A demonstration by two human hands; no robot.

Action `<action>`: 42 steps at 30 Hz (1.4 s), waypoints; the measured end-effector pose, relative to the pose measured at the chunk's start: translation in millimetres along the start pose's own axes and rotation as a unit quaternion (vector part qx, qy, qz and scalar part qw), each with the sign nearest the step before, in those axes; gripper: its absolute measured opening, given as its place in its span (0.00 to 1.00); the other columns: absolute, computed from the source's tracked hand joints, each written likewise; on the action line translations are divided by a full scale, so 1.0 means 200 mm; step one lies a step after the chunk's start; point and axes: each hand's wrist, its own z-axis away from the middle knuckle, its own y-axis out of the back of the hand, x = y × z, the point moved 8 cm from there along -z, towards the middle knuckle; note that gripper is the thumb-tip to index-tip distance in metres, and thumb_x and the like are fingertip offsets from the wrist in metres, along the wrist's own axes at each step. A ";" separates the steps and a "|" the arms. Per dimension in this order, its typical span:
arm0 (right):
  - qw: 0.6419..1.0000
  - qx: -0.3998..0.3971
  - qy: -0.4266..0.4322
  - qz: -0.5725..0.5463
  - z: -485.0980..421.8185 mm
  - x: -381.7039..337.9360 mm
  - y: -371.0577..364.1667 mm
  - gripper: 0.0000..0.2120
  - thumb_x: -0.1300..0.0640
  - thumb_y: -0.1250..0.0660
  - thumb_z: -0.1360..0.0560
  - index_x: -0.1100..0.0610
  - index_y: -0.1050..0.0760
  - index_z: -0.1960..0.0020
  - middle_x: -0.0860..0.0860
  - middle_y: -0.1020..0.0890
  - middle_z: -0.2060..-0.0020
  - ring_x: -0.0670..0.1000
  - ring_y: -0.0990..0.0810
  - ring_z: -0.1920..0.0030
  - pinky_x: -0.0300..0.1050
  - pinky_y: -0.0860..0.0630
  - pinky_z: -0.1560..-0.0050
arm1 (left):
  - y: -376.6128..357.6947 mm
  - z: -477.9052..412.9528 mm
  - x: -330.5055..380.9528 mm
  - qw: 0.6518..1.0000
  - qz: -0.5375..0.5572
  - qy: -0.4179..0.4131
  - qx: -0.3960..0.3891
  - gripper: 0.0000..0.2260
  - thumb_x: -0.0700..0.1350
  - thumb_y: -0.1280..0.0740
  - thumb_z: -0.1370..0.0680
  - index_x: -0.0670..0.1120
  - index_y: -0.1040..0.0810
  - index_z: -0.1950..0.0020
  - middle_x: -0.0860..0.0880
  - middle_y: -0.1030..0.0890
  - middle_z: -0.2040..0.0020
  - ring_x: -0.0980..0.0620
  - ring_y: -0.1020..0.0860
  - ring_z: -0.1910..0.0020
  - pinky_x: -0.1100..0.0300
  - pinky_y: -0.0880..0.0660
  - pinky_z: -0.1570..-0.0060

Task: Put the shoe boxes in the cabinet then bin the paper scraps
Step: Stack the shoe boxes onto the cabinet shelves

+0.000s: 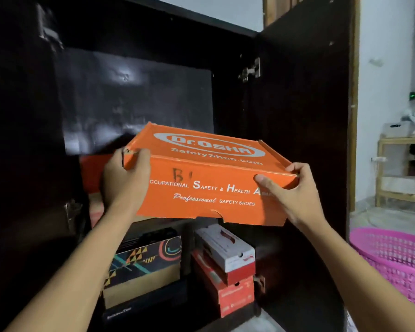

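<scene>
An orange shoe box (209, 178) with white "Dr.OSHA Safety Shoes" lettering is held up in front of the open dark cabinet (134, 92), tilted slightly, at the level of the upper shelf. My left hand (125, 178) grips its left corner and my right hand (290, 190) grips its right front corner. Behind the box's left end, a red box (94, 173) shows on the upper shelf. On the shelf below stand a black patterned box (146, 259) and a white-and-red box (228, 252) stacked on a red box (235, 291). No paper scraps are visible.
The cabinet's right door (304, 111) stands open, with a hinge near its top. A pink plastic mesh basket (393, 257) sits on the floor at the right. Further back at the right is a wooden rack (400, 173) with items on it.
</scene>
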 end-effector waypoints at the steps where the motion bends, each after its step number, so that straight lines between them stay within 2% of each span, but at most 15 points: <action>1: 1.000 -0.004 0.009 0.000 -0.06 -0.03 -0.03 0.31 0.38 0.23 0.38 0.49 0.35 0.46 0.39 0.25 0.48 0.43 0.21 0.50 0.44 0.21 0.54 | -0.01 -0.05 0.02 1.000 -0.008 0.001 0.025 0.16 0.59 0.40 0.30 0.46 0.25 0.59 0.45 0.19 0.61 0.40 0.20 0.56 0.51 0.25 0.55; 6: 0.998 -0.041 0.034 -0.018 -0.41 -0.11 -0.25 0.31 0.35 0.23 0.41 0.47 0.34 0.48 0.45 0.22 0.47 0.48 0.18 0.50 0.51 0.19 0.52 | -0.03 -0.35 0.07 0.993 -0.004 0.002 0.120 0.26 0.64 0.44 0.35 0.43 0.21 0.57 0.42 0.16 0.54 0.41 0.19 0.51 0.46 0.22 0.48; 9: 0.998 -0.054 0.026 -0.024 -0.58 -0.16 -0.41 0.32 0.36 0.23 0.41 0.50 0.34 0.47 0.44 0.22 0.49 0.47 0.18 0.53 0.46 0.20 0.57 | -0.03 -0.55 0.05 0.989 -0.018 0.029 0.147 0.30 0.65 0.44 0.34 0.44 0.18 0.49 0.44 0.16 0.50 0.42 0.19 0.48 0.48 0.23 0.45; 12: 0.997 -0.067 0.017 -0.027 -0.72 -0.23 -0.60 0.30 0.40 0.22 0.37 0.52 0.34 0.46 0.43 0.23 0.52 0.46 0.19 0.54 0.42 0.23 0.59 | -0.01 -0.73 0.06 0.982 -0.074 0.058 0.167 0.27 0.63 0.42 0.29 0.45 0.18 0.44 0.41 0.18 0.45 0.38 0.22 0.42 0.49 0.27 0.40; 14: 0.996 -0.080 0.009 -0.024 -0.81 -0.27 -0.73 0.29 0.40 0.22 0.36 0.51 0.34 0.47 0.44 0.23 0.52 0.47 0.19 0.53 0.45 0.21 0.56 | 0.01 -0.84 0.06 0.975 -0.109 0.082 0.174 0.25 0.60 0.40 0.25 0.43 0.19 0.42 0.39 0.19 0.42 0.36 0.24 0.40 0.50 0.30 0.39; 17: 0.993 -0.114 0.009 -0.003 -0.93 -0.28 -0.91 0.30 0.35 0.23 0.38 0.49 0.34 0.48 0.46 0.21 0.50 0.48 0.20 0.51 0.48 0.21 0.50 | 0.03 -0.97 0.00 0.969 -0.129 0.103 0.184 0.24 0.59 0.39 0.25 0.43 0.20 0.41 0.39 0.20 0.42 0.36 0.24 0.40 0.48 0.31 0.38; 20: 0.991 -0.133 0.016 -0.001 -1.01 -0.26 -1.06 0.31 0.36 0.24 0.36 0.48 0.34 0.44 0.45 0.22 0.49 0.48 0.21 0.49 0.48 0.23 0.46 | 0.02 -1.07 -0.11 0.969 -0.127 0.106 0.186 0.21 0.55 0.38 0.24 0.45 0.23 0.36 0.39 0.20 0.40 0.36 0.25 0.39 0.50 0.31 0.38; 23: 0.988 -0.154 0.003 0.007 -1.06 -0.20 -1.21 0.33 0.38 0.25 0.34 0.48 0.36 0.36 0.45 0.23 0.47 0.50 0.22 0.43 0.47 0.26 0.41 | -0.03 -1.09 -0.22 0.974 -0.112 0.070 0.182 0.20 0.51 0.39 0.20 0.43 0.28 0.32 0.39 0.22 0.37 0.37 0.26 0.37 0.51 0.30 0.41; 25: 0.987 -0.154 -0.002 0.037 -1.07 -0.16 -1.30 0.38 0.38 0.25 0.34 0.49 0.37 0.31 0.50 0.25 0.40 0.52 0.25 0.37 0.48 0.29 0.36 | -0.06 -1.11 -0.26 0.975 -0.128 0.021 0.180 0.19 0.50 0.39 0.19 0.42 0.29 0.32 0.39 0.24 0.36 0.38 0.28 0.36 0.51 0.31 0.41; 27: 0.988 -0.139 -0.022 0.058 -1.07 -0.12 -1.38 0.40 0.40 0.24 0.34 0.48 0.38 0.28 0.55 0.32 0.34 0.55 0.27 0.35 0.52 0.29 0.33 | -0.07 -1.13 -0.27 0.970 -0.162 -0.037 0.179 0.16 0.47 0.39 0.19 0.42 0.26 0.34 0.40 0.26 0.35 0.39 0.31 0.34 0.50 0.34 0.37; 29: 0.989 -0.132 -0.033 0.066 -1.06 -0.11 -1.46 0.40 0.41 0.24 0.32 0.46 0.40 0.27 0.56 0.39 0.33 0.59 0.27 0.36 0.56 0.29 0.32 | -0.08 -1.13 -0.26 0.961 -0.192 -0.092 0.178 0.14 0.41 0.39 0.21 0.42 0.24 0.37 0.41 0.27 0.32 0.40 0.34 0.31 0.52 0.37 0.33; 31: 0.988 -0.133 -0.026 0.077 -1.06 -0.11 -1.54 0.41 0.40 0.25 0.32 0.45 0.42 0.26 0.56 0.42 0.33 0.60 0.27 0.37 0.56 0.29 0.32 | -0.11 -1.14 -0.27 0.956 -0.218 -0.110 0.161 0.15 0.36 0.41 0.22 0.43 0.23 0.37 0.43 0.31 0.28 0.41 0.39 0.26 0.52 0.39 0.30; 33: 0.984 -0.151 -0.031 0.093 -1.06 -0.09 -1.62 0.44 0.40 0.25 0.32 0.43 0.45 0.24 0.54 0.44 0.32 0.60 0.29 0.35 0.57 0.30 0.32 | -0.15 -1.17 -0.34 0.958 -0.242 -0.081 0.131 0.18 0.35 0.42 0.21 0.46 0.25 0.33 0.44 0.38 0.23 0.44 0.46 0.22 0.51 0.42 0.27; 37: 0.975 -0.184 -0.024 0.121 -1.08 -0.07 -1.75 0.47 0.44 0.25 0.30 0.43 0.52 0.22 0.53 0.48 0.27 0.60 0.36 0.29 0.59 0.33 0.31 | -0.23 -1.28 -0.46 0.952 -0.293 -0.053 0.077 0.26 0.37 0.41 0.22 0.47 0.37 0.23 0.42 0.55 0.20 0.41 0.57 0.21 0.48 0.53 0.24; 42: 0.975 -0.197 -0.013 0.103 -1.09 -0.04 -1.79 0.50 0.40 0.25 0.31 0.42 0.54 0.22 0.50 0.51 0.24 0.58 0.40 0.25 0.58 0.34 0.30 | -0.29 -1.31 -0.52 0.947 -0.301 -0.076 0.082 0.29 0.38 0.42 0.21 0.48 0.45 0.21 0.40 0.58 0.20 0.38 0.60 0.22 0.44 0.58 0.25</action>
